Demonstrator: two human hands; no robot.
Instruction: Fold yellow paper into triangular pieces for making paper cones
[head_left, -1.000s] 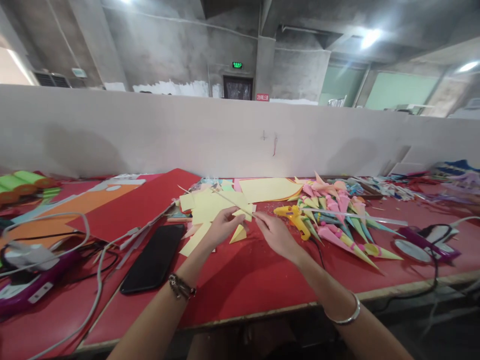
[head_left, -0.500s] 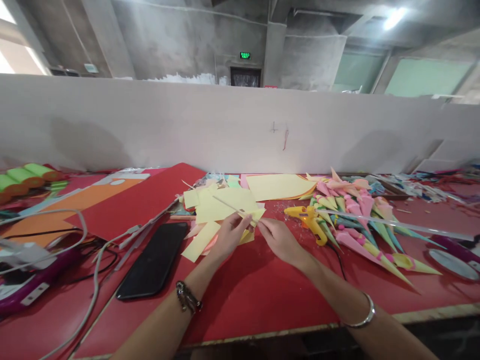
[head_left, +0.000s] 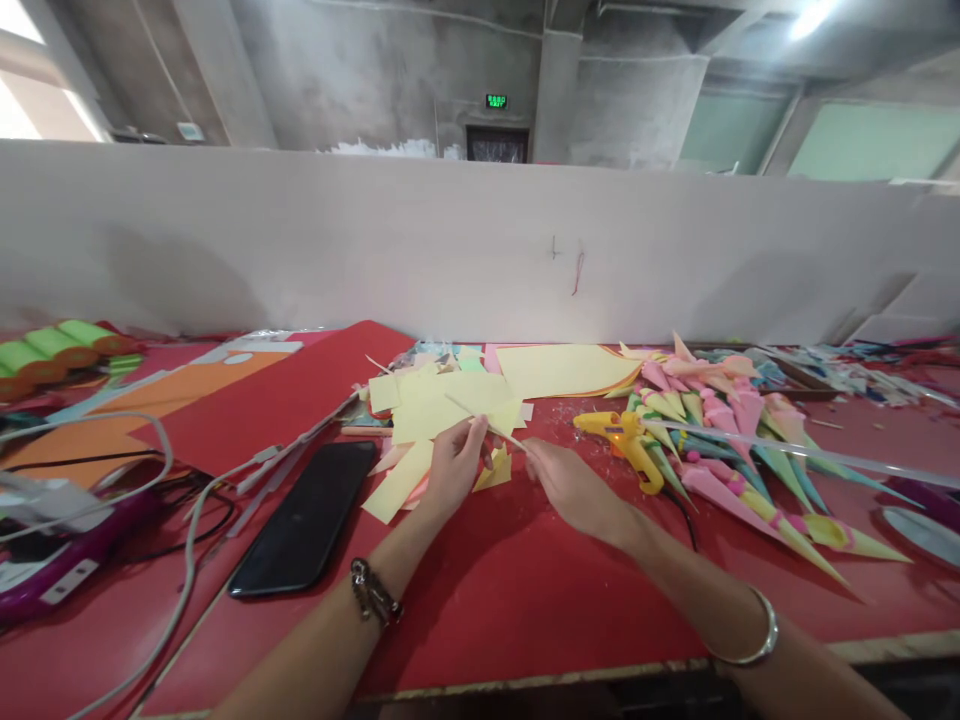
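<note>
A thin pale stick (head_left: 504, 434) slants between my two hands above a pile of yellow paper pieces (head_left: 450, 403). My left hand (head_left: 457, 460) pinches it near its middle, and the stick's far end points up and left over the paper. The fingertips of my right hand (head_left: 566, 482) are closed on its lower right end. Just below my left fingertips lies a small folded yellow paper piece (head_left: 493, 470). A yellow glue gun (head_left: 626, 445) rests on the red table to the right of my right hand.
A black phone (head_left: 304, 520) lies left of my left forearm, beside white cables (head_left: 193, 530) and a purple power strip (head_left: 82, 555). Pink, yellow and green paper cones (head_left: 739, 430) are heaped at the right. A large red sheet (head_left: 292, 390) and a pale board (head_left: 420, 250) stand beyond.
The yellow paper piece between my hands has left the stick area; a folded piece now shows below. My right hand has moved slightly right, and more of the stick shows between the hands.
</note>
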